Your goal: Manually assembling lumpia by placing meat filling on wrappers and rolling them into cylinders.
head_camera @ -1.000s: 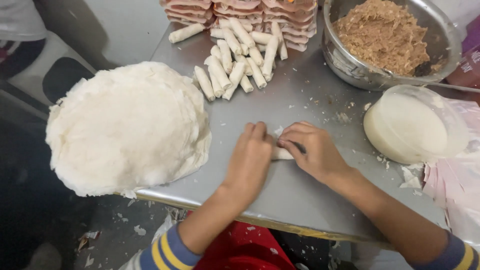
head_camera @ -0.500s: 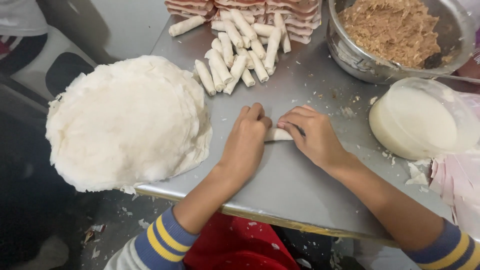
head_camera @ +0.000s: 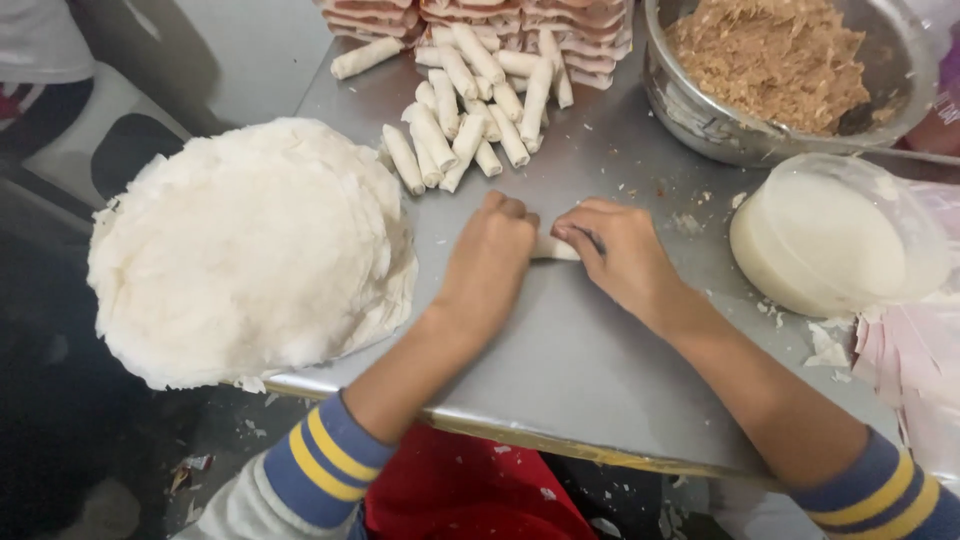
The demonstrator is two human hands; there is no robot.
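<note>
Both of my hands press on one small white roll [head_camera: 553,249] lying on the steel table [head_camera: 580,370]. My left hand [head_camera: 495,258] covers its left end with curled fingers. My right hand [head_camera: 615,250] covers its right end. Only a short piece of the roll shows between them. A thick round stack of thin white wrappers [head_camera: 250,245] lies just left of my left hand and hangs over the table's edge. Several finished rolls [head_camera: 470,120] lie in a loose pile beyond my hands.
A big metal bowl of brown minced filling [head_camera: 780,60] stands at the back right. A clear bowl of white paste [head_camera: 835,240] sits right of my right hand. Pink packets [head_camera: 480,12] are stacked at the back. Crumbs dot the table. The table's front edge is near my arms.
Both hands have slid a little away from me with the roll under them, toward the pile of finished rolls. Less of the roll shows now.
</note>
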